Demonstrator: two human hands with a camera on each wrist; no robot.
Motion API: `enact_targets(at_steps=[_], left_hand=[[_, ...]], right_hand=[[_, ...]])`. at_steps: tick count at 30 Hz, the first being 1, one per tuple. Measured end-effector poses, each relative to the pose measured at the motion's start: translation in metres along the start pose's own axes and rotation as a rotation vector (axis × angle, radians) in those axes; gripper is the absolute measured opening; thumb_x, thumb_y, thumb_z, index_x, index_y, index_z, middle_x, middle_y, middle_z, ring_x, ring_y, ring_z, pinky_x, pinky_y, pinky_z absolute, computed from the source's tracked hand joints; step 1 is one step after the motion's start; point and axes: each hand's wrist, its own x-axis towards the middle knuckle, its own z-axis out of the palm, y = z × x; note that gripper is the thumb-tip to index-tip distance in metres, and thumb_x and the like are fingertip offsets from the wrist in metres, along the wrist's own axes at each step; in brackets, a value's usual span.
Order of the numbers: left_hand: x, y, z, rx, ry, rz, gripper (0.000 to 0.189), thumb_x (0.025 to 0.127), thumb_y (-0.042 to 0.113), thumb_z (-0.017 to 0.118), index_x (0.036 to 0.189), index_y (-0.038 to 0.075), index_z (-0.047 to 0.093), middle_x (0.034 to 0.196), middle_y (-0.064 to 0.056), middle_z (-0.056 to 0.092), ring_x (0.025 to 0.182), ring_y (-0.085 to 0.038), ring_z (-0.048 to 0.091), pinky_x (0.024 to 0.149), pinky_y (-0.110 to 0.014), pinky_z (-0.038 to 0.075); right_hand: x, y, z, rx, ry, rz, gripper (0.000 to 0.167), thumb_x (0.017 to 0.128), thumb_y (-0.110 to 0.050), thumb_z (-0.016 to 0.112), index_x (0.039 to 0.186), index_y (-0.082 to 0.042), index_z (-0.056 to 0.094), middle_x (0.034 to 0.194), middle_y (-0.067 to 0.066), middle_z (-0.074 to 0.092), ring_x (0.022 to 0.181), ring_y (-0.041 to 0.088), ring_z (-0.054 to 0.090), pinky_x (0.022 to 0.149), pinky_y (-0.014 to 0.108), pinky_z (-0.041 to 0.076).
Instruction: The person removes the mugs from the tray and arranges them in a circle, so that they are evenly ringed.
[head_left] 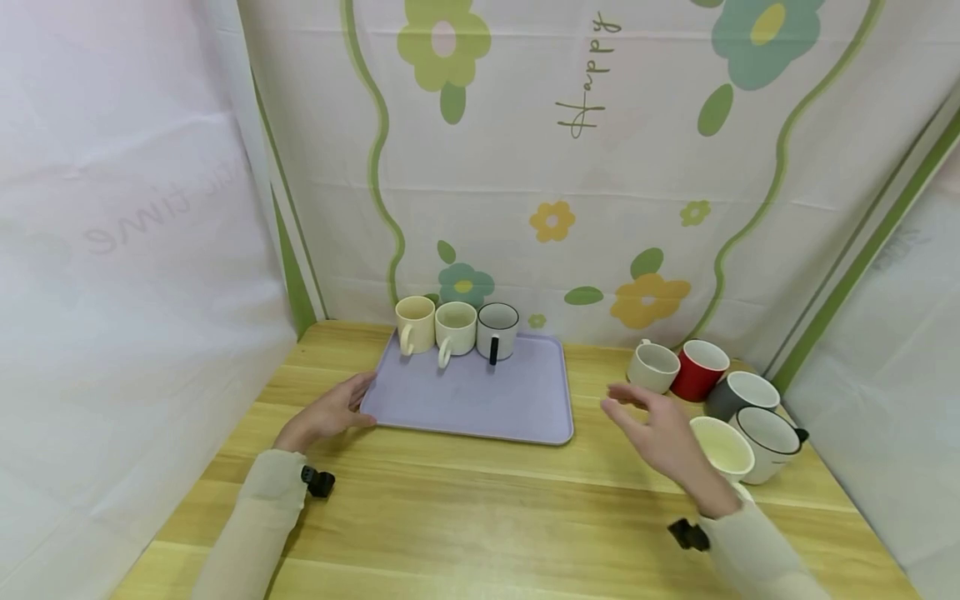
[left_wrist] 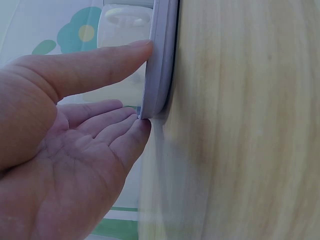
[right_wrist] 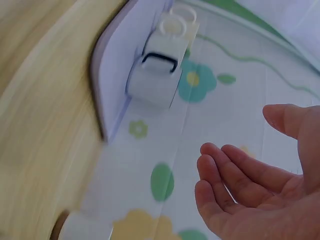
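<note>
A lavender tray (head_left: 472, 400) lies on the table with three mugs along its back: a peach mug (head_left: 415, 325), a cream mug (head_left: 455, 329) and a white black-rimmed mug (head_left: 497, 332) with a black handle. My left hand (head_left: 330, 412) rests at the tray's front left corner. In the left wrist view its thumb (left_wrist: 110, 67) touches the rim, and its fairly straight fingertips meet the corner. My right hand (head_left: 660, 433) hovers between the tray and the mugs on the right, fingers loosely bent with nothing in them, as the right wrist view also shows.
On the right stand a small white mug (head_left: 654, 367), a red mug (head_left: 699, 372), a grey mug (head_left: 738, 398), a white black-rimmed mug (head_left: 765, 446) and a pale yellow cup (head_left: 722, 450), partly behind my right hand. Flower-printed curtains (head_left: 480, 167) enclose the wooden table (head_left: 465, 517).
</note>
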Motion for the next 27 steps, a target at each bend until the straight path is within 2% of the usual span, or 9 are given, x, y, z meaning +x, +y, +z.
enact_targets(at_steps=[2,6,10,16,21,27], left_hand=[[0.0,-0.001,0.0,0.001,0.002,0.0,0.092,0.099,0.003,0.071,0.166,-0.007,0.01,0.175,-0.03,0.007,0.162,-0.05,0.011,0.133,-0.062,0.019],[0.001,-0.001,0.0,0.006,0.006,-0.001,0.091,0.099,0.003,0.071,0.166,-0.008,0.011,0.175,-0.03,0.008,0.162,-0.05,0.011,0.133,-0.062,0.019],[0.001,-0.001,0.0,0.006,0.008,0.0,0.091,0.098,0.002,0.071,0.166,-0.008,0.011,0.175,-0.03,0.008,0.162,-0.05,0.011,0.133,-0.062,0.019],[0.0,-0.001,0.001,-0.007,0.006,-0.005,0.092,0.098,0.002,0.071,0.166,-0.007,0.011,0.175,-0.03,0.008,0.162,-0.05,0.011,0.133,-0.062,0.019],[-0.001,-0.001,0.002,-0.011,0.004,-0.004,0.091,0.098,0.002,0.071,0.166,-0.007,0.011,0.175,-0.03,0.008,0.162,-0.05,0.012,0.133,-0.062,0.019],[-0.001,0.001,0.0,-0.013,0.009,-0.001,0.09,0.099,0.003,0.071,0.167,-0.006,0.012,0.175,-0.029,0.008,0.162,-0.05,0.012,0.133,-0.062,0.019]], right_hand=[[0.014,-0.012,0.016,0.032,-0.024,-0.03,0.048,0.103,-0.044,0.067,0.137,-0.009,0.07,0.13,0.013,0.075,0.125,0.035,0.069,0.1,0.057,0.061],[0.042,-0.036,0.048,0.088,-0.067,-0.079,0.049,0.103,-0.04,0.069,0.138,-0.007,0.068,0.134,0.015,0.074,0.125,0.034,0.07,0.103,0.056,0.06],[0.069,-0.055,0.076,0.151,-0.117,-0.079,0.05,0.103,-0.035,0.069,0.141,-0.003,0.065,0.138,0.019,0.071,0.127,0.037,0.068,0.112,0.057,0.055],[0.109,-0.06,0.118,0.189,-0.14,0.014,0.052,0.103,-0.035,0.068,0.143,-0.001,0.063,0.138,0.017,0.071,0.129,0.037,0.066,0.11,0.054,0.057],[0.131,-0.055,0.148,0.22,-0.133,0.095,0.053,0.103,-0.037,0.068,0.139,0.001,0.065,0.135,0.019,0.071,0.127,0.034,0.068,0.109,0.049,0.058],[0.145,-0.055,0.172,0.305,-0.084,0.178,0.034,0.103,-0.033,0.069,0.122,-0.006,0.075,0.12,0.015,0.077,0.115,0.03,0.071,0.099,0.046,0.06]])
